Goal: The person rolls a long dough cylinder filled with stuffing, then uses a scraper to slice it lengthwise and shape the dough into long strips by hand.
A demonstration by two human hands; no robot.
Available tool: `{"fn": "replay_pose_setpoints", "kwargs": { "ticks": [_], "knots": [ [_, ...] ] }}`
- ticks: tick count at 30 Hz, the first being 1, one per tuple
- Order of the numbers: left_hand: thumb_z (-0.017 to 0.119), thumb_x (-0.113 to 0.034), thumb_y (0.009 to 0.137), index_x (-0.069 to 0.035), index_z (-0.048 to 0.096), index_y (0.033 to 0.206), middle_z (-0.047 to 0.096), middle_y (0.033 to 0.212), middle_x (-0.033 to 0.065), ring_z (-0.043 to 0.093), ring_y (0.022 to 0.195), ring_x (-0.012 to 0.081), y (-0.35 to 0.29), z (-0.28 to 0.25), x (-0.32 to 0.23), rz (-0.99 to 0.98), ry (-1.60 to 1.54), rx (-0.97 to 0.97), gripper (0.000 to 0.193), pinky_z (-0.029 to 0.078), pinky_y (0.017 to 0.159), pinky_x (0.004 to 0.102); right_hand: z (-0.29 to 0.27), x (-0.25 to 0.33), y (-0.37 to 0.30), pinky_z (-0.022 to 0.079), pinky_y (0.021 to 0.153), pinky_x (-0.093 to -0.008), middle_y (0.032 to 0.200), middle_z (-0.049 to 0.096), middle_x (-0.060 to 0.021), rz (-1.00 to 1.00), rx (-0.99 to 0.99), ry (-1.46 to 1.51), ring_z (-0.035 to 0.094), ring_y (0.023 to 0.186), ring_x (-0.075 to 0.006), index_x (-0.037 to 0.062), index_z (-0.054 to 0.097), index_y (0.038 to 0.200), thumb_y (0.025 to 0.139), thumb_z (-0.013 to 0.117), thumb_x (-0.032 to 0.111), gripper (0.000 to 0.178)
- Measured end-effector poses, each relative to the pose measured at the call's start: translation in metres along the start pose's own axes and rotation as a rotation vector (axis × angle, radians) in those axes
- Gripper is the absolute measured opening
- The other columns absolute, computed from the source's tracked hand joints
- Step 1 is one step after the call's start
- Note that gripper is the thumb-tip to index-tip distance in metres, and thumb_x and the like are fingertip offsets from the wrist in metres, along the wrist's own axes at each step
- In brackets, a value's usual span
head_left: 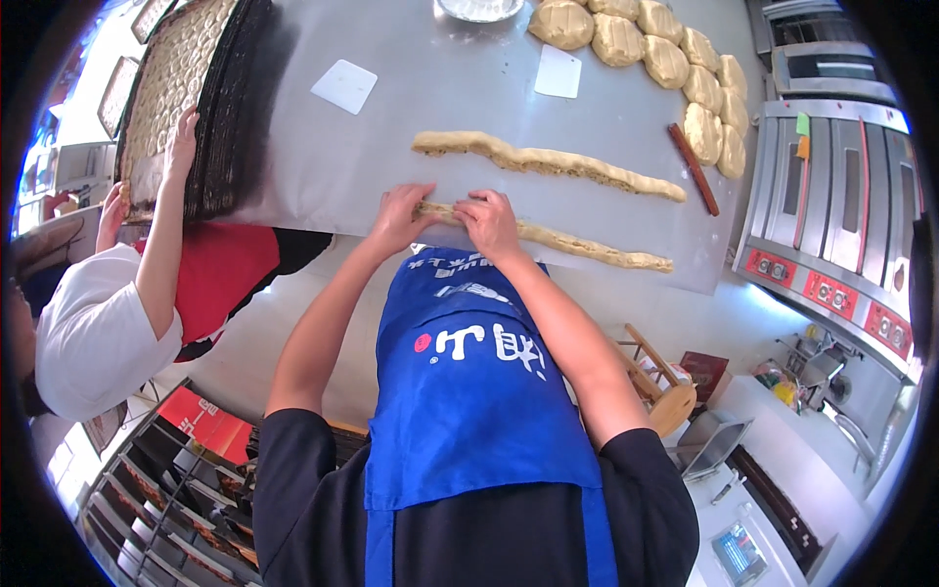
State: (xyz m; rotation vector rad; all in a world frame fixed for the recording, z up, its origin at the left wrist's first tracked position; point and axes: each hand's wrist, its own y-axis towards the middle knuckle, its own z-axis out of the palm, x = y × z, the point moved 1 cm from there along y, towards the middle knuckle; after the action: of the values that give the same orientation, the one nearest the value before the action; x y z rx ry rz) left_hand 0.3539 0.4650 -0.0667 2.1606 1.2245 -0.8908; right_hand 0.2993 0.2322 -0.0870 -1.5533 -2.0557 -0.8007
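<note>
Close to the table's near edge lies a long, thin dough rope [597, 249] with a split seam along it. At its left end my left hand [397, 219] closes its fingers on the dough. My right hand [490, 225] pinches the same rope a short way to the right, and a small stretch of dough shows between the two hands. Farther back, a second, thicker dough rope [548, 161] lies roughly parallel, touched by neither hand.
Several dough pieces [665, 64] sit at the far right, by a wooden rolling stick [693, 169]. Two white scrapers [345, 86] and a metal bowl [479, 8] lie farther back. At left, a co-worker's hands [180, 147] are at stacked baking trays [230, 117]. Ovens [831, 186] stand right.
</note>
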Motion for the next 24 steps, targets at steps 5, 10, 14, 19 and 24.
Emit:
{"fn": "replay_pose_setpoints", "kwargs": {
  "ticks": [5, 10, 14, 19, 24],
  "knots": [
    [0.087, -0.018, 0.089, -0.01, 0.076, 0.131, 0.071, 0.108, 0.012, 0.064, 0.107, 0.0358, -0.013, -0.012, 0.012, -0.026, 0.093, 0.141, 0.044, 0.05, 0.096, 0.0473, -0.015, 0.031, 0.017, 0.052, 0.102, -0.0477, 0.108, 0.083, -0.0086, 0.017, -0.022, 0.106, 0.07, 0.117, -0.0333, 0.0095, 0.085, 0.111, 0.087, 0.086, 0.03, 0.032],
    [0.087, -0.009, 0.089, -0.005, 0.076, 0.131, 0.071, 0.109, 0.0112, 0.067, 0.104, 0.0323, -0.012, -0.005, 0.013, -0.162, -0.111, 0.223, 0.044, 0.055, 0.092, 0.045, 0.004, 0.022, 0.025, 0.052, 0.102, -0.0482, 0.105, 0.083, -0.0091, -0.01, 0.0, 0.095, 0.07, 0.114, -0.0332, 0.0076, 0.085, 0.102, 0.088, 0.084, 0.03, 0.026],
    [0.09, -0.006, 0.085, -0.005, 0.078, 0.128, 0.072, 0.116, 0.0123, 0.071, 0.1, 0.0258, -0.028, 0.005, 0.025, -0.344, -0.635, -0.013, 0.044, 0.059, 0.087, 0.0371, 0.003, 0.021, 0.034, 0.056, 0.097, -0.0475, 0.106, 0.084, -0.0104, -0.04, 0.107, 0.06, 0.071, 0.109, -0.0356, 0.0059, 0.085, 0.104, 0.089, 0.083, 0.022, 0.022],
    [0.091, -0.007, 0.085, -0.003, 0.079, 0.125, 0.074, 0.116, 0.0147, 0.075, 0.095, 0.0258, -0.032, -0.005, 0.033, -0.372, -0.268, 0.056, 0.041, 0.061, 0.083, 0.0358, 0.0, 0.04, 0.043, 0.057, 0.095, -0.0473, 0.102, 0.084, -0.0091, -0.023, 0.133, 0.077, 0.072, 0.108, -0.0344, 0.0069, 0.086, 0.101, 0.089, 0.082, 0.022, 0.019],
    [0.085, -0.007, 0.092, -0.001, 0.084, 0.106, 0.075, 0.09, 0.0119, 0.076, 0.085, 0.0219, -0.022, -0.016, 0.016, -0.297, -0.243, 0.065, 0.015, 0.06, 0.078, 0.0346, 0.021, 0.035, 0.034, 0.057, 0.095, -0.0471, 0.101, 0.084, -0.0101, -0.005, 0.029, 0.095, 0.073, 0.107, -0.033, 0.008, 0.087, 0.104, 0.088, 0.084, 0.024, 0.022]
  ]
}}
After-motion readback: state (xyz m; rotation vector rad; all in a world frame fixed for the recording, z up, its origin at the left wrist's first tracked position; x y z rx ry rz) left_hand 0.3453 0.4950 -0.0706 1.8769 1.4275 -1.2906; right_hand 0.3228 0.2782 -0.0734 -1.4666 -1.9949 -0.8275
